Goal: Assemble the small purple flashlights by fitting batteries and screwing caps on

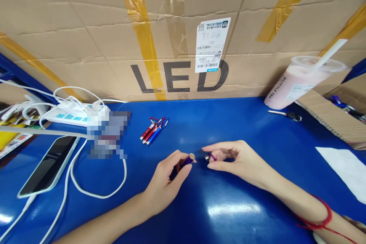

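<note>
A purple metal tube (188, 159) is pinched between the thumb and fingers of my left hand (168, 177), its round pale end facing up and right. Most of the tube is hidden by the fingers. Across a small gap, my right hand (238, 158) holds a small purple carabiner clip with a silver end piece (211, 157), partly covered by the fingers. Tube and clip piece are apart, above the blue table. Beyond my left hand lie two red penlights (149, 131) and a blue penlight (154, 135), side by side, each with a carabiner clip.
Left on the blue table (183, 122) are a phone (50, 166), white cables (98, 196) and a power strip (68, 116). A drink cup (281, 87), a key (286, 115), white paper (344, 171) and an open carton (328, 118) sit right. A large cardboard box (94, 26) stands behind.
</note>
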A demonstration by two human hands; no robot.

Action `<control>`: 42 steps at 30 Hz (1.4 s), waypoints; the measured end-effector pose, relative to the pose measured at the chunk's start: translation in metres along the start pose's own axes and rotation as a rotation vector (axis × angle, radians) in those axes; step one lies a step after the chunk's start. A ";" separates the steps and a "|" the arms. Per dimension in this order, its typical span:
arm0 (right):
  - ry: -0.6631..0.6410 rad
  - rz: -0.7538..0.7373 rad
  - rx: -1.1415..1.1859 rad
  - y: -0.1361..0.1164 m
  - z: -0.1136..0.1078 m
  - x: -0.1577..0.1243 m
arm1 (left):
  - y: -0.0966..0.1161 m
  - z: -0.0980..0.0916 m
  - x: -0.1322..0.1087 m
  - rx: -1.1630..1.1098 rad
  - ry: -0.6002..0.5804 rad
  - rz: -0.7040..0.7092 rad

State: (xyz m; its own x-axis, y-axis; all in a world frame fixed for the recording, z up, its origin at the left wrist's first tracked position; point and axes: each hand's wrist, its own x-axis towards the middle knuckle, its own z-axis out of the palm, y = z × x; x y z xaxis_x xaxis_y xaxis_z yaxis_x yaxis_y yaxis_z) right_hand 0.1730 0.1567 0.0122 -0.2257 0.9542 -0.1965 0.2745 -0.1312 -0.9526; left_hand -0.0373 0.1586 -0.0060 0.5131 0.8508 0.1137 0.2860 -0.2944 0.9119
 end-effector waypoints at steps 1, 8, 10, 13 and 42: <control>-0.001 -0.012 -0.019 -0.001 0.000 0.000 | 0.000 0.000 0.000 -0.003 -0.007 -0.008; -0.031 -0.141 -0.051 -0.003 0.000 -0.002 | 0.005 -0.003 0.000 -0.057 -0.065 -0.116; -0.065 -0.141 0.034 -0.003 0.001 -0.004 | 0.006 -0.003 -0.001 -0.048 -0.070 -0.127; -0.105 -0.125 0.195 -0.002 0.004 -0.007 | 0.004 -0.002 -0.001 -0.036 -0.104 -0.083; -0.034 -0.145 0.073 0.006 0.012 -0.005 | -0.001 0.001 0.000 -0.030 -0.062 -0.050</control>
State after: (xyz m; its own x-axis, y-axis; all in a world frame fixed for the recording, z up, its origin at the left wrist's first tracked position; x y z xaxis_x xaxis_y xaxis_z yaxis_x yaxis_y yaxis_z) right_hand 0.1643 0.1481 0.0046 -0.2902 0.9549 -0.0625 0.1686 -0.0133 -0.9856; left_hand -0.0366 0.1580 -0.0070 0.5481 0.8353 0.0439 0.2889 -0.2383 0.9273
